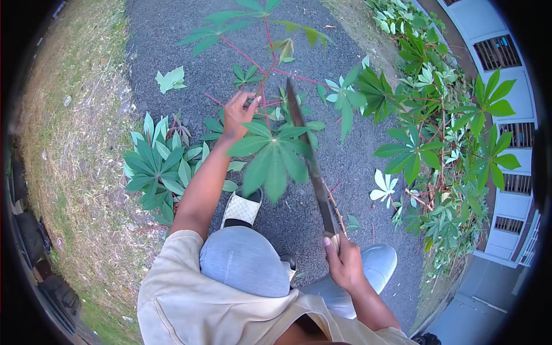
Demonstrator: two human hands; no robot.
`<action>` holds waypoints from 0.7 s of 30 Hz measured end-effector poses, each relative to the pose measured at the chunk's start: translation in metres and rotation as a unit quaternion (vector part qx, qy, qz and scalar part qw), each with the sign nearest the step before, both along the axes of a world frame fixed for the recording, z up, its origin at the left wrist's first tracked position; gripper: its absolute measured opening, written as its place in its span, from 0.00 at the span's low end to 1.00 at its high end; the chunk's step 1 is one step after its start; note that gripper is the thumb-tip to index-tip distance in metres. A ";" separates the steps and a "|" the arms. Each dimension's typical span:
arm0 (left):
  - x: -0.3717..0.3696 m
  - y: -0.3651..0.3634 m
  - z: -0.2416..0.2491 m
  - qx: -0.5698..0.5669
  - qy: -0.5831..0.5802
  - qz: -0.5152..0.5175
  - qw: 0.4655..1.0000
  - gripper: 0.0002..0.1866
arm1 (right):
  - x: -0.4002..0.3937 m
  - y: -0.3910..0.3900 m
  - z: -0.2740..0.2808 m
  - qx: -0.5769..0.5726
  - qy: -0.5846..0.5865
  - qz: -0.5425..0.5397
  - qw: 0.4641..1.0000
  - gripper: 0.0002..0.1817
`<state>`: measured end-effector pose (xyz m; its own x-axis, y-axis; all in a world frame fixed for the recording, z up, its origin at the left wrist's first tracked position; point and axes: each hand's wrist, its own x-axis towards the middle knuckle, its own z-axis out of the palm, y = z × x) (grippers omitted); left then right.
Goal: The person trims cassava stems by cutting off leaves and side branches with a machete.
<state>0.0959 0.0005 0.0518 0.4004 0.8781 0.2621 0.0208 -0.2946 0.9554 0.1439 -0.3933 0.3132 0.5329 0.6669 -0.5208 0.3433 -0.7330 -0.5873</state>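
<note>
Green leaves frame my view as my left hand [238, 112] grips the stem [263, 92] above the path [322, 190]. My right hand [344, 263] clenches a machete [307, 158], blade angled up toward the stem.

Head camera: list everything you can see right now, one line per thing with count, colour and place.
Plant stem: one, reddish with green lobed leaves, centre, gripped near the top.
Long knife: one, dark blade, pale handle, angled up across the stem.
Cut leafy branches: one pile, green, on the ground at left.
Loose leaf: one, pale green, on the pavement upper left.
Pavement: dark grey, centre.
Grass verge: dry green-brown, left.
Leafy plants: a row, green, right.
Building wall: pale, with vents, far right.
Sandal: one, white woven, below the leaves.
Left hand: gripping the stem.
Right hand: holding the knife handle.
</note>
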 end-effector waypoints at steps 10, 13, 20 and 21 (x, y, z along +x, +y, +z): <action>0.002 0.003 -0.001 0.142 0.048 0.049 0.987 0.09 | 0.004 0.019 -0.070 0.044 0.159 -0.078 0.983 0.17; -0.005 0.002 0.023 0.219 0.054 0.064 0.972 0.10 | 0.006 0.003 -0.058 0.047 0.096 -0.075 0.991 0.17; -0.047 0.030 0.054 0.245 0.186 0.006 0.952 0.08 | 0.037 -0.018 -0.068 0.083 -0.105 0.000 0.991 0.19; -0.059 0.036 0.036 0.245 0.263 0.007 0.933 0.08 | 0.043 -0.022 -0.086 0.101 -0.140 0.034 0.984 0.20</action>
<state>0.0368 0.0367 0.0882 0.5771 0.7100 0.4036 0.4561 -0.6901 0.5619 0.1868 -0.4151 0.2270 0.5869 0.7812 -0.2126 0.5568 -0.5801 -0.5945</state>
